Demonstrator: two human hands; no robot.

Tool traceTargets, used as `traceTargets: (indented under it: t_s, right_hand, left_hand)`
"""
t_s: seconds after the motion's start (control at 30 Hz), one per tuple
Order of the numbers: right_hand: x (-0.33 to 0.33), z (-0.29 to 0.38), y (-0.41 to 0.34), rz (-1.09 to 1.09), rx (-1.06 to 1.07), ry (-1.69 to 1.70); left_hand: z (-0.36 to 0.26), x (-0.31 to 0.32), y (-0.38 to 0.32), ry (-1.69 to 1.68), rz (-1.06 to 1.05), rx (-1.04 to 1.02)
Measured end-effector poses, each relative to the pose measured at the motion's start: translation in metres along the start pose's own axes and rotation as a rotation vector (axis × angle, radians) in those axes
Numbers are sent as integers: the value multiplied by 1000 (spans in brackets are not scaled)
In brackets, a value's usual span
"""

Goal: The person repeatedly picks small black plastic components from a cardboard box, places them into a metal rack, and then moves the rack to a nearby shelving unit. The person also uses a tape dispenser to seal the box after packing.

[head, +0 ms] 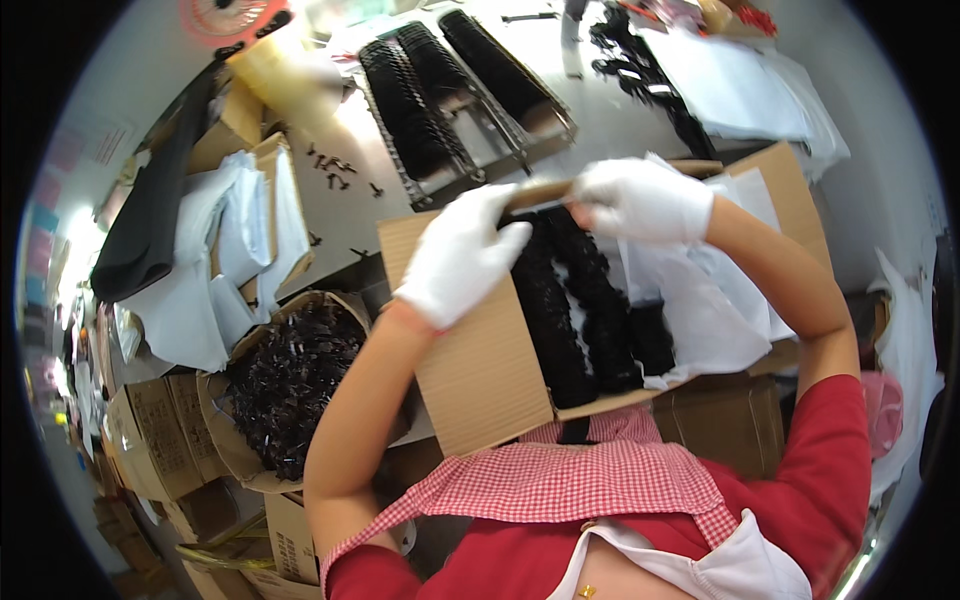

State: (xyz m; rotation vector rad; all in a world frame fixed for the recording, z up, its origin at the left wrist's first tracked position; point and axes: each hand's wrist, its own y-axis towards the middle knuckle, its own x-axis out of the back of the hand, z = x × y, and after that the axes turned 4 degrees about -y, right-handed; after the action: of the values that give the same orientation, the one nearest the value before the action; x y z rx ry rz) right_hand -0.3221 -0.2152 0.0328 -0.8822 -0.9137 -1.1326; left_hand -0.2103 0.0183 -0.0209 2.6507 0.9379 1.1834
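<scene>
An open cardboard box (480,360) stands before me, its flaps spread left and right. Inside lie long rows of small black parts (559,322), with white sheeting (697,300) on their right. My left hand (469,251), in a white glove, rests at the far left corner of the box, thumb and fingers apart. Also gloved in white, my right hand (641,199) is at the far edge, over the ends of the black rows; its fingers are curled and blurred, and whether they grip anything cannot be told.
Metal racks (491,112) full of black parts stand on the metal table beyond the box. Small dark pieces (334,165) lie scattered left of them. A round container of dark scraps (289,390) is near my left arm. A bin with white sheets (247,202) stands behind it; cartons (161,435) are lower left.
</scene>
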Motion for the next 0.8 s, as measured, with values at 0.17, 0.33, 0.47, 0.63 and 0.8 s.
traceTargets:
  t_s: [0.17,0.33,0.47,0.63,0.8]
  right_hand:
    - [-2,-25,163,-449,-308,764]
    - [-13,-64,234,-451,-246,1124]
    - [-18,-80,246,-149,-76,1293]
    - [-30,-73,237,-289,-109,767]
    - [-53,-42,230,-583,-197,297]
  left_hand:
    - [38,-73,68,429,-193,-88]
    - [48,-82,70,302,-223,-44]
    - [48,-76,64,231,-247,-33]
    - [47,-75,62,149,-258,-11]
    - [48,-73,60,171,-258,25]
